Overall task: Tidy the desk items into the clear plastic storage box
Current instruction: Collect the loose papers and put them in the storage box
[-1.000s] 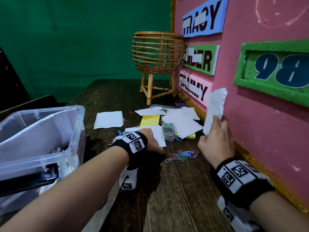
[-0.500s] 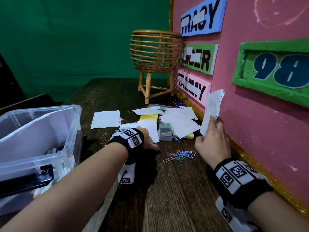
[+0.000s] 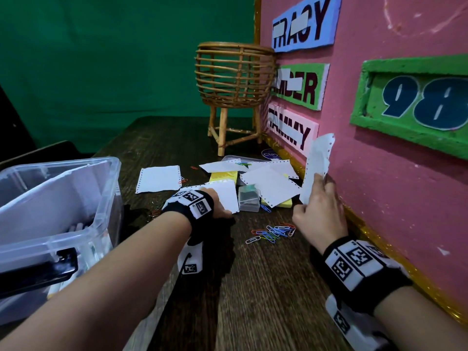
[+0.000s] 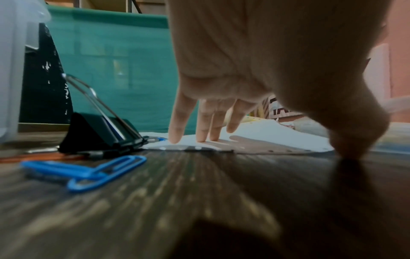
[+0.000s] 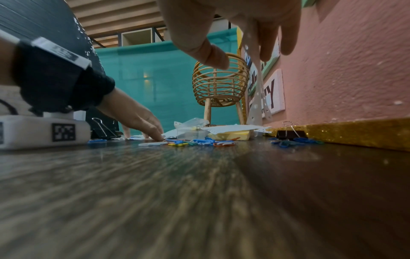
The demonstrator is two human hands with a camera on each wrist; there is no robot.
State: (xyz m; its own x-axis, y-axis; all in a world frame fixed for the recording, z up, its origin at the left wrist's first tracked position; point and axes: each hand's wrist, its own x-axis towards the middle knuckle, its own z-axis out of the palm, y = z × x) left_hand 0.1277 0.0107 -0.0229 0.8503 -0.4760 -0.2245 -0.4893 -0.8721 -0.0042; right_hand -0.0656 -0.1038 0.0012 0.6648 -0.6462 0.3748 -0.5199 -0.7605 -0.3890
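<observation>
Right grip (image 3: pixel 319 214) still pinches its upright sheet (image 3: pixel 317 164); left grip (image 3: pixel 220 211), fingers flat, has slid nearer paper (image 3: pixel 222 195) on the bench (image 3: pixel 266 287), gathering unfinished.

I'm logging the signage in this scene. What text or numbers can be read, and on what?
"TRACY": blue sign on the pink wall, partly taped.
"98": green framed plaque.
Green sign: only "ER" is clear.
Pink sign: taped over, roughly "TAMMY".
Round blue sticker: too small to read.

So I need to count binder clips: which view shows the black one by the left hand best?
Left wrist: the black binder clip is close, handles raised. Right wrist shows it small behind the left hand. In the head view it can't be made out.
</observation>
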